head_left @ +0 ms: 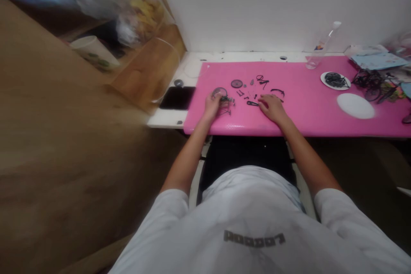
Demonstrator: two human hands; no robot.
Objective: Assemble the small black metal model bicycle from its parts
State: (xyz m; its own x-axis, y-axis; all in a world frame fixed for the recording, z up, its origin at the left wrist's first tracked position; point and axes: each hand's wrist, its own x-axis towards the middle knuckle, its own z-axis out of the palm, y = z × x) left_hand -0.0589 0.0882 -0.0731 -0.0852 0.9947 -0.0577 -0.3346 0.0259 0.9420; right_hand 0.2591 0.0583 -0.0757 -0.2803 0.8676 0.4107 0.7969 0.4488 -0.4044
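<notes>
My left hand (212, 106) is closed on a partly built miniature bicycle (227, 99), with a spoked wheel showing above the fingers and a thin dark frame reaching to the right. My right hand (272, 107) rests low over the pink mat, fingers bent and apart, with nothing visible between them. Close to its thumb lies a small black tool-like piece (252, 103). Several small dark parts are spread between the hands, among them a loose wheel (236, 83), a bracket-like piece (240, 93) and a handlebar-like part (263, 82). Behind the right hand lies a curved black strip (278, 92).
The pink mat (302, 115) covers most of the white table against a wall. On the right are a white plate of black parts (335, 80), a white disc (355, 106), small dark bicycles (374, 87) and a clear bottle (321, 47). A black flat device (177, 98) lies left.
</notes>
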